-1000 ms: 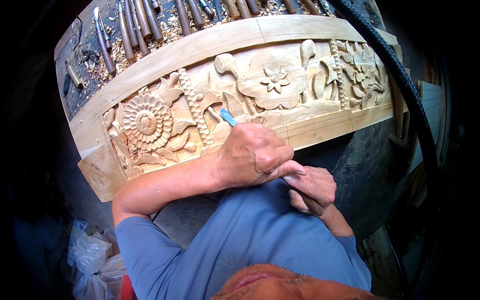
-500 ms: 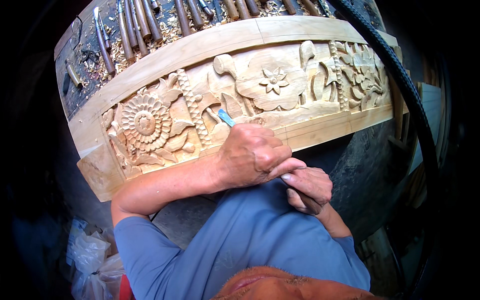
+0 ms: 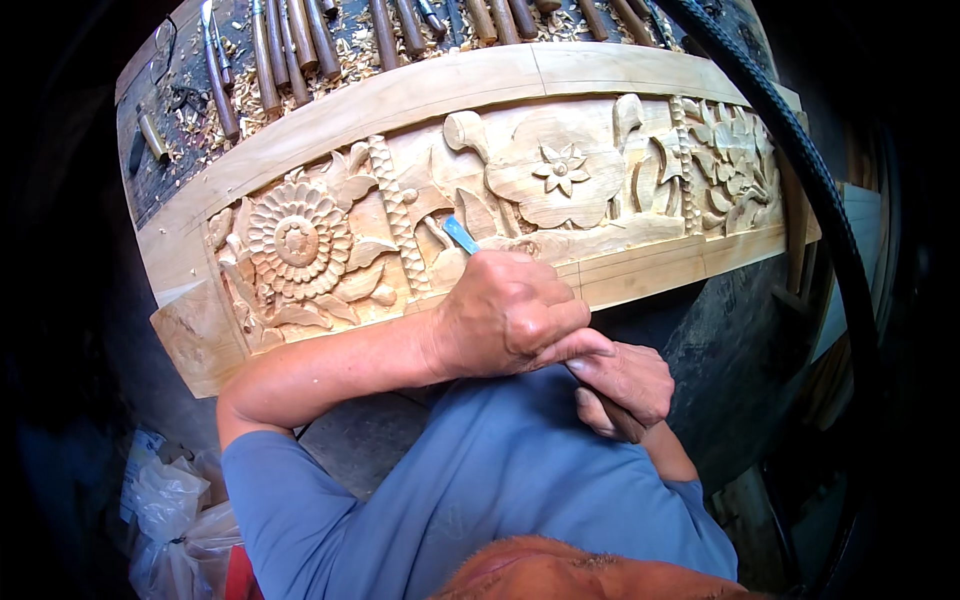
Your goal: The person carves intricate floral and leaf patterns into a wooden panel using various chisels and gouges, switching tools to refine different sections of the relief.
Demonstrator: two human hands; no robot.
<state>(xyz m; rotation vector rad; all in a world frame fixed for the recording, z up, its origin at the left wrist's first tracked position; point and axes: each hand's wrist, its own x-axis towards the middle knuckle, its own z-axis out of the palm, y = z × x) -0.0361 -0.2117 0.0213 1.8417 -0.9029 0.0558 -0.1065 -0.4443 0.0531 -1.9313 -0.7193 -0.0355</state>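
Observation:
A long pale wooden panel [image 3: 620, 245] lies before me, carved in relief with flowers, leaves and beaded bands. My left hand [image 3: 512, 312] is closed round the lower shank of a carving chisel [image 3: 460, 235], just over the panel's near edge. The chisel's bluish blade slants away and to the left, its tip at a recess beside a carved leaf left of the middle flower. Closer to my body, my right hand [image 3: 630, 385] is wrapped round the brown wooden handle, whose butt end shows below the fingers. The left thumb touches the right hand.
Several wooden-handled chisels [image 3: 385, 35] lie among wood shavings on the dark bench [image 3: 165, 190] beyond the panel. A thick black braided cable [image 3: 800, 135] crosses the right side. Clear plastic bags [image 3: 175, 510] stand at the lower left. Boards [image 3: 855, 230] lean at the far right.
The whole view has shifted slightly, moving the panel a little rightward in it. Both hands keep the same grip on the chisel, and its tip stays near the same recess.

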